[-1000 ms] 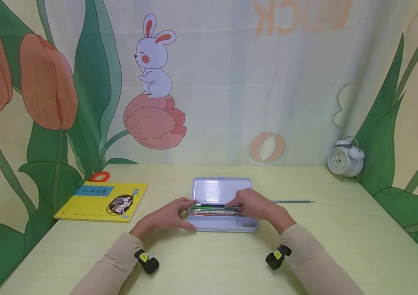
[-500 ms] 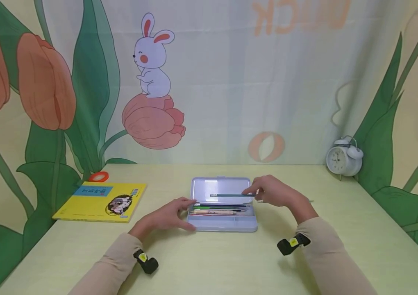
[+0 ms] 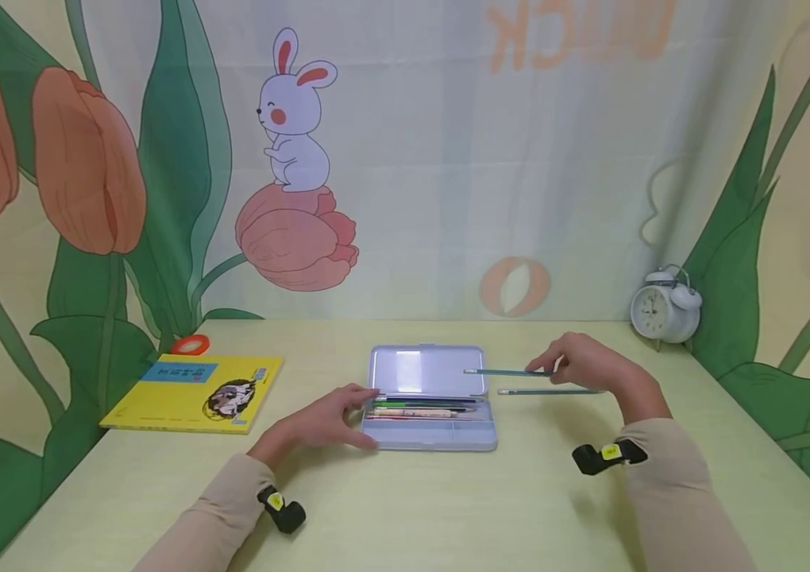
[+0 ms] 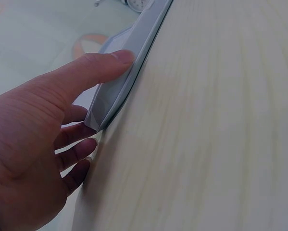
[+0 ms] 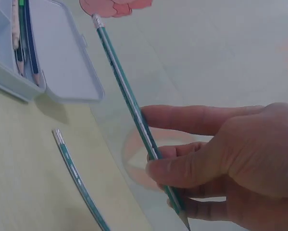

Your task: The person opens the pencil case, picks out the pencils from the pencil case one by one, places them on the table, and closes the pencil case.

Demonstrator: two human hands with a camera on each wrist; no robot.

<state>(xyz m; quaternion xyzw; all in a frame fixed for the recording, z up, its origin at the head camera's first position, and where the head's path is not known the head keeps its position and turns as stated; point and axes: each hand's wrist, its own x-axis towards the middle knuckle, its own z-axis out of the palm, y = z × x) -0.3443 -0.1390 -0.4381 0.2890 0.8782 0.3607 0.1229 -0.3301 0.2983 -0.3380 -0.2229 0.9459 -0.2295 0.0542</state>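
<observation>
My right hand (image 3: 594,367) pinches a green pencil (image 5: 127,94) between thumb and fingers. The pencil has a metal-ringed eraser end pointing left and a sharpened tip by the little finger. It is held above a second green pencil (image 3: 548,392) lying on the table, right of the case. My left hand (image 3: 322,417) holds the left end of a pale pencil case (image 3: 405,442), its thumb on the front wall (image 4: 110,94) and fingers around the end. The lid (image 3: 419,369) is flipped back. Inside lie several pencils and pens (image 3: 422,409), in the rear compartment.
A yellow book (image 3: 190,397) lies on the table's left side, with a red-orange ring of tape (image 3: 190,344) behind it. A white twin-bell alarm clock (image 3: 665,308) stands at the back right. A printed curtain (image 3: 412,175) hangs behind the table.
The right hand has drawn a green pencil out of the case and carried it right, over the pencil on the table. The left hand has stayed at the case's left end.
</observation>
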